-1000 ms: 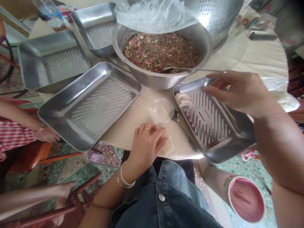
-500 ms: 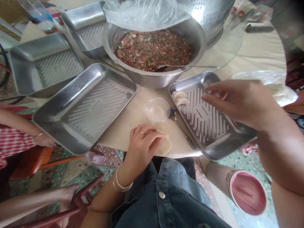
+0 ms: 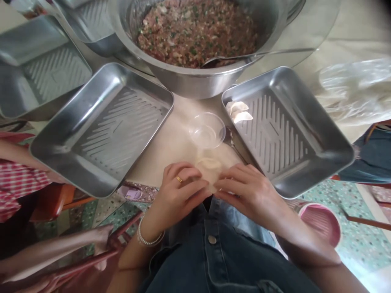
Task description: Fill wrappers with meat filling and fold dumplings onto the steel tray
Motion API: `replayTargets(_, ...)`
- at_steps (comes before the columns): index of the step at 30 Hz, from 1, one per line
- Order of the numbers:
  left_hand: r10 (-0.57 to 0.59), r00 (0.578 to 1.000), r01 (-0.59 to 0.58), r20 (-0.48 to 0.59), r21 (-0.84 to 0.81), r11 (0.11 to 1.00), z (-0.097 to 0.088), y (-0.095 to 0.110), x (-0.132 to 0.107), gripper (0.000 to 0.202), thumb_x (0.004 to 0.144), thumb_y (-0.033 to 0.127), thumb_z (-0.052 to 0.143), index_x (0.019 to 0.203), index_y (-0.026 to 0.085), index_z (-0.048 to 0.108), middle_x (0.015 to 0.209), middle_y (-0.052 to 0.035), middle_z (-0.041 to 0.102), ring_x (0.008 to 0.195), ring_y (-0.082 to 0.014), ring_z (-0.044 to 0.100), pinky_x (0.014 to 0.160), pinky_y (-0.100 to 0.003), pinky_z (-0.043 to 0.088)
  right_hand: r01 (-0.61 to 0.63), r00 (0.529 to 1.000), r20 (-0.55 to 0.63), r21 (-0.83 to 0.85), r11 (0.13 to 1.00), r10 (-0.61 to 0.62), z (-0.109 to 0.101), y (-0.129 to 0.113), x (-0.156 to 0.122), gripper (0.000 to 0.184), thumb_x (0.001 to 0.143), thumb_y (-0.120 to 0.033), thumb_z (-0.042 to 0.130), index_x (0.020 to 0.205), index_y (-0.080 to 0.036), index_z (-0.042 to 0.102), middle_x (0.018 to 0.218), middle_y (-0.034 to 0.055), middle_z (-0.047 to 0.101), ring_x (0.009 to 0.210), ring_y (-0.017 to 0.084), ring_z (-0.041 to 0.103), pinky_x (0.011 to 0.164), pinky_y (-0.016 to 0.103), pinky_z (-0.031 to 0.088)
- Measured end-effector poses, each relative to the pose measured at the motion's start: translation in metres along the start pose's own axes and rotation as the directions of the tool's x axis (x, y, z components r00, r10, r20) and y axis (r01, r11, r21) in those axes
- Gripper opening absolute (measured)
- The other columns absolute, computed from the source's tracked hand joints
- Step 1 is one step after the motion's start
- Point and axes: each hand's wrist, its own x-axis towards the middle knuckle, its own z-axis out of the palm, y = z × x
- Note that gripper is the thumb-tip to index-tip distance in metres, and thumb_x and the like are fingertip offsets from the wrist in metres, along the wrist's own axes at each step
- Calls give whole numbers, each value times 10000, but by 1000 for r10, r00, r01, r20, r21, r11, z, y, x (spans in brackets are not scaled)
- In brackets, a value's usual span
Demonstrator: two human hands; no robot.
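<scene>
dough wrapper (image 3: 210, 166) pinched at the near edge of the table (image 3: 175, 142)

i've got both hands meeting at the pale wrapper, just in front of the denim shirt (image 3: 220, 252). on my left hand (image 3: 180, 191), thumb and forefinger pinch its near edge, the other fingers curled in. my right hand (image 3: 250, 193) pinches it just beside, fingers bunched together. the wrapper's far part spreads beyond my fingertips, too blurred for me to read its fold. past it stands a clear plastic cup (image 3: 206, 136), between the left tray (image 3: 122, 130) and the right tray (image 3: 269, 134). i see white dumplings (image 3: 242, 116) grouped in the right tray's far left corner. beyond, a steel bowl (image 3: 195, 83) holds minced filling (image 3: 195, 32), and a spoon (image 3: 265, 53) leans over its rim.
</scene>
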Motion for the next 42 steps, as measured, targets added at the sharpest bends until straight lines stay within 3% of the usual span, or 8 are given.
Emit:
replayTargets(13, -21, 989, 16, -149, -32, 999, 6, -5, 1, 251, 754, 169, 745, 985, 221, 662, 924, -31, 666, 1025, -218, 559, 900, -407, 436, -93, 990, -106, 54, 994, 98, -5, -11, 9, 48, 950, -184, 504, 954, -166, 548, 895, 12, 620, 853, 141, 559, 740, 308, 367)
replayTargets(19, -268, 883, 174, -384, -264, 949, 3, 8, 0, 308, 766, 73, 691, 1027, 236, 682, 989, -24, 641, 942, -150, 594, 859, -309, 485, -102, 974, -210, -88, 991, 82, -4, -9, 18, 81, 939, -219, 550, 1014, -214, 579, 843, -43, 648, 807, 124, 582, 694, 321, 327)
replayTargets(22, -402, 902, 207, -156, -662, 720, -1, 21, -6, 240, 913, 171, 529, 1089, 238, 678, 935, -32, 686, 861, -131, 644, 757, -260, 532, -151, 930, -348, -61, 987, 120, -6, -9, 21, 71, 915, -188, 581, 981, -208, 599, 794, -51, 645, 745, 106, 574, 688, 318, 349)
replayTargets(27, -373, 846, 311, 380, -921, -233, 6, 35, 1, 441, 959, 484, 399, 1256, 235, 610, 1248, -83, 644, 1132, -190, 618, 931, -284, 525, 11, 961, -276, -26, 1000, -18, -9, -17, 19, 213, 870, -152, 634, 1071, -215, 609, 972, -11, 666, 872, 141, 568, 761, 328, 422)
replayTargets(29, -421, 819, 225, 390, -893, -389, 9, 36, 6, 407, 931, 478, 478, 1211, 232, 641, 1234, -63, 656, 1106, -168, 626, 868, -215, 533, 102, 981, -162, -33, 994, -106, -12, -22, 13, 229, 863, -158, 641, 1083, -222, 625, 1070, 3, 652, 933, 164, 562, 785, 345, 443)
replayTargets(35, -461, 746, 213, 480, -829, -517, 10, 31, 11, 228, 914, 311, 565, 1070, 231, 710, 996, -15, 744, 839, -110, 697, 706, -163, 562, 74, 972, -226, 51, 996, -61, -55, -11, -3, 237, 825, -150, 682, 1045, -240, 678, 1043, 23, 656, 893, 161, 602, 719, 332, 493)
replayTargets(39, -471, 786, 190, 401, -881, -434, 10, 29, 7, 192, 861, 323, 645, 965, 199, 748, 874, -13, 760, 767, -107, 702, 707, -152, 564, -148, 855, -493, 62, 987, 159, -86, 30, 16, 217, 792, -230, 729, 1000, -284, 706, 872, 11, 675, 739, 136, 601, 628, 317, 437)
replayTargets(42, -492, 800, 141, 344, -904, -403, 8, 30, 5, 155, 845, 273, 670, 950, 198, 754, 948, -8, 759, 828, -101, 704, 811, -161, 558, -229, 812, -480, 262, 938, 332, -98, 68, 43, 495, 734, -339, 782, 1181, -221, 605, 811, 32, 651, 621, 102, 560, 512, 264, 384)
